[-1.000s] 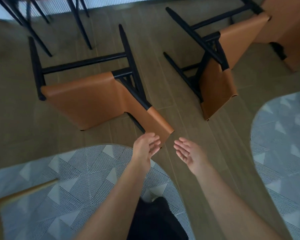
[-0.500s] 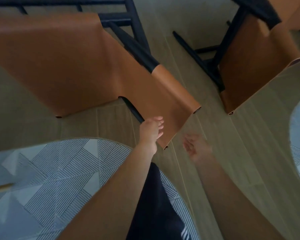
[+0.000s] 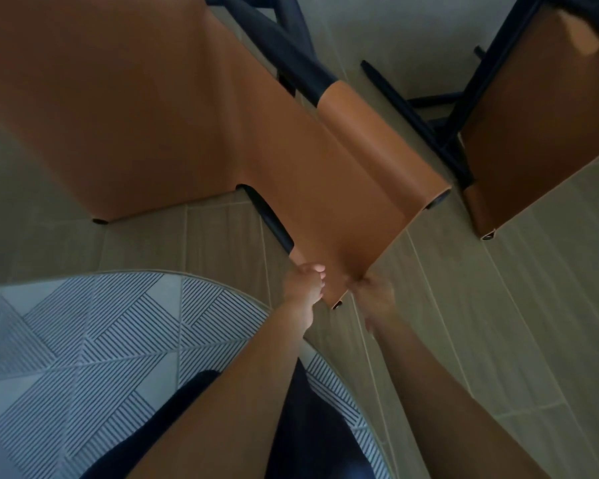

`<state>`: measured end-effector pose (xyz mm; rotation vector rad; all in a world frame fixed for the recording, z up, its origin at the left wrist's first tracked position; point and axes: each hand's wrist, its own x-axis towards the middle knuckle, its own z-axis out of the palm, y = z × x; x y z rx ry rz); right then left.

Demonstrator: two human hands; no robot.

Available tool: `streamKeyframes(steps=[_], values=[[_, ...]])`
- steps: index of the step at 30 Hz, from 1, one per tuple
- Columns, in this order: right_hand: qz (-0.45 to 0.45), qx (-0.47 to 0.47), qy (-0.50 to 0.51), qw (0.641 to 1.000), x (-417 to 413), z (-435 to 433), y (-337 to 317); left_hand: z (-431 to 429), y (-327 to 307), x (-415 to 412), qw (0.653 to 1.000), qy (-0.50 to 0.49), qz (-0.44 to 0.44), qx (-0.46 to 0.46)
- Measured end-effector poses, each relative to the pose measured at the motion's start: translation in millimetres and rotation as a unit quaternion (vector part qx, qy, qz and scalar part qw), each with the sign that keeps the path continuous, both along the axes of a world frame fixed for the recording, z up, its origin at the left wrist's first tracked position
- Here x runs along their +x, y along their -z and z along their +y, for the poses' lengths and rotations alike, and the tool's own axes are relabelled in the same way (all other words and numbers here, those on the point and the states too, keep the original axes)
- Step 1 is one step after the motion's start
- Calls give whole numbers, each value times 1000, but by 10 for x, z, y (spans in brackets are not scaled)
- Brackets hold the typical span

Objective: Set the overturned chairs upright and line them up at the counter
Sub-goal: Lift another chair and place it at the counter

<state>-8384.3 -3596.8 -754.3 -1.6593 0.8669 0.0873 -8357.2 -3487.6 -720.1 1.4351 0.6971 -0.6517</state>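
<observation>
An overturned chair (image 3: pixel 146 108) with tan leather seat and black metal legs lies on its side on the floor and fills the upper left of the view. Its backrest points toward me. My left hand (image 3: pixel 305 283) grips the near left edge of the backrest corner. My right hand (image 3: pixel 372 292) grips the right edge of the same corner, fingers curled round it. A second overturned tan chair (image 3: pixel 533 140) lies at the upper right, its black legs pointing left.
A round grey rug (image 3: pixel 94 340) with a striped triangle pattern lies at the lower left, partly under my legs. Light wood-look floor tiles (image 3: pixel 498 323) stretch to the right of my arms.
The view has dropped closer to the near chair. Both hands reached forward and took hold of the lowest corner of its backrest; earlier they hung open just short of it.
</observation>
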Motion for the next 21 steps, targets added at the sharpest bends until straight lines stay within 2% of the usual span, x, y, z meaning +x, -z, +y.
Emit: streamKeyframes(steps=[2, 5, 13, 18, 21], values=[[-14, -36, 4, 999, 23, -4, 31, 15, 35, -22, 1000, 10, 0, -5], [-29, 0, 36, 999, 37, 7, 47, 18, 29, -49, 999, 19, -7, -31], [-42, -108, -9, 993, 38, 59, -109, 117, -57, -165, 998, 8, -14, -62], [-98, -139, -39, 985, 116, 124, -317, 210, -64, -190, 997, -4, -63, -54], [-88, -139, -51, 985, 78, 206, -325, 235, -83, -205, 994, -2, -103, -36]])
